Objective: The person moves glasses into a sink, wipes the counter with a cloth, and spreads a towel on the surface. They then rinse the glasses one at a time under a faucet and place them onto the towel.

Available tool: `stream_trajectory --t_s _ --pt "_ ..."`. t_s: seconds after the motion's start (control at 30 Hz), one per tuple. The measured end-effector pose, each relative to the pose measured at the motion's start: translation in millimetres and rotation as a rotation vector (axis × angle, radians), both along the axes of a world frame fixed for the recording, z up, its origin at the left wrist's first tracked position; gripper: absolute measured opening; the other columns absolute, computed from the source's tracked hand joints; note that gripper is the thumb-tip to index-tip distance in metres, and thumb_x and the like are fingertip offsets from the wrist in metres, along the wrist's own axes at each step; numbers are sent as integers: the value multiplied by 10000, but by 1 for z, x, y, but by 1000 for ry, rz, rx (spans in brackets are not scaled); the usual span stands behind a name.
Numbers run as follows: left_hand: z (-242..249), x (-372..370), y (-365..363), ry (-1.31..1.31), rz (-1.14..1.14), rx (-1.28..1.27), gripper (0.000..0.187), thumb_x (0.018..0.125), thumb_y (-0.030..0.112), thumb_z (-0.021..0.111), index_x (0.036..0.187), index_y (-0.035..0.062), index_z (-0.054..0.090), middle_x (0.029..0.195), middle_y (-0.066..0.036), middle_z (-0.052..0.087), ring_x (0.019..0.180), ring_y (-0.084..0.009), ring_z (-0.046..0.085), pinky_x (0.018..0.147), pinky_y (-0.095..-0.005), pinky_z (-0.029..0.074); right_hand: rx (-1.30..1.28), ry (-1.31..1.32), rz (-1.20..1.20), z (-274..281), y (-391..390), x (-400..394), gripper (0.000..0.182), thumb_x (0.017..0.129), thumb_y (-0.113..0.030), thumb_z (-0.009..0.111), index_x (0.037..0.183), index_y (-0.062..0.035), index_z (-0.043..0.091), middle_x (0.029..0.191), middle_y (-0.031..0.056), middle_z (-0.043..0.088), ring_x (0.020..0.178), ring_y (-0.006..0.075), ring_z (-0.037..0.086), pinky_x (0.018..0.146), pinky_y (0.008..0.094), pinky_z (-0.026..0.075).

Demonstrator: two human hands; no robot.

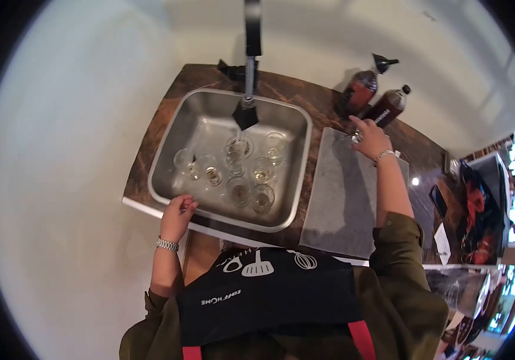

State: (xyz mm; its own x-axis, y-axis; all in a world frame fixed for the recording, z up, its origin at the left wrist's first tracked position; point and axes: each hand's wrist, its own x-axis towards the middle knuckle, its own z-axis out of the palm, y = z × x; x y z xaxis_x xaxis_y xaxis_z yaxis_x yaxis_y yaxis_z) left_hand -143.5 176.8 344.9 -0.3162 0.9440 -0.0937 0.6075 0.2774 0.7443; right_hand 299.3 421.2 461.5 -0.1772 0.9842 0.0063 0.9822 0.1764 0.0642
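My right hand (372,139) is closed around a small clear glass (357,137), over the upper part of a grey mat (338,198) on the counter. Fingers partly cover the glass. Near the sink's front left edge is my left hand (178,217), its fingers loosely curled together with nothing visible in them. Several clear glasses (238,191) stand or lean inside the steel sink (176,129). Under the black faucet (245,114), one glass (234,157) sits below the spout among the others.
Behind the mat stand a dark bottle with a black cap (388,108) and a reddish bottle (360,91) with a black funnel (382,62) on top. Farther right are a phone (438,200), a white paper (442,243) and a shelf with red and dark items (478,198).
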Motion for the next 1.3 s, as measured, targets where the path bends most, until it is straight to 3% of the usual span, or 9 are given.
stream_trajectory --t_s 0.13,0.23,0.4,0.53,0.77,1.0,1.1,1.17,1.3 --pt "5 -7 -13 -70 33 -12 283 868 175 645 1095 10 603 932 -85 649 830 -158 624 758 -283 495 492 -18 106 1 -21 -36 685 717 -276 726 1341 -263 442 1249 100 513 1180 328 464 961 436 402" --pt "2 -14 -10 -169 35 -2 290 864 184 646 1090 8 602 949 -106 650 838 -176 631 759 -288 493 185 542 390 -40 -20 -91 484 716 -137 674 1188 -135 565 1110 149 573 1123 314 486 929 430 422" --pt "14 -14 21 -156 -83 33 282 863 180 645 1098 29 607 952 -105 653 852 -185 638 772 -300 496 -5 126 583 -131 22 -158 705 671 -119 734 1302 -270 459 1284 107 466 1159 321 496 970 401 422" --pt "25 -21 52 -169 -252 66 268 861 169 645 1102 56 615 955 -103 653 867 -198 642 767 -318 497 -492 195 531 -145 52 -161 762 586 -122 816 1247 -258 463 1237 158 476 1162 353 499 951 394 442" --pt "24 -43 107 -224 -497 149 244 870 140 625 1089 33 620 957 -106 639 884 -182 628 794 -303 498 133 702 -3 -119 -23 -137 717 567 -131 798 1198 -110 456 1170 186 497 1024 357 562 860 411 485" --pt "24 -23 155 -320 -715 161 329 881 240 627 1160 74 570 1035 -116 592 855 -216 611 791 -321 493 12 1193 -326 -57 -132 -177 721 591 -93 800 1208 -88 428 1110 116 513 905 190 576 746 310 503" --pt "7 -19 160 -459 -743 6 437 925 309 570 1302 118 464 1073 -107 590 874 -202 609 787 -333 504 -144 1361 -312 -53 -139 -205 754 593 -108 812 1239 -124 424 1075 103 507 856 163 574 705 291 501" --pt "4 -21 163 -1040 -522 -455 447 952 416 486 1316 160 435 1057 -81 596 846 -194 604 728 -340 513 -285 1405 -251 -53 -133 -227 782 606 -114 818 1266 -129 400 1070 90 494 869 163 567 717 300 500" --pt "-8 -57 172 -1268 -330 -508 299 961 384 461 1174 177 497 931 -37 584 727 -159 577 576 -289 483 -294 1437 -169 -67 -114 -263 750 635 -140 816 1268 -124 414 1110 99 486 909 170 563 775 309 489"
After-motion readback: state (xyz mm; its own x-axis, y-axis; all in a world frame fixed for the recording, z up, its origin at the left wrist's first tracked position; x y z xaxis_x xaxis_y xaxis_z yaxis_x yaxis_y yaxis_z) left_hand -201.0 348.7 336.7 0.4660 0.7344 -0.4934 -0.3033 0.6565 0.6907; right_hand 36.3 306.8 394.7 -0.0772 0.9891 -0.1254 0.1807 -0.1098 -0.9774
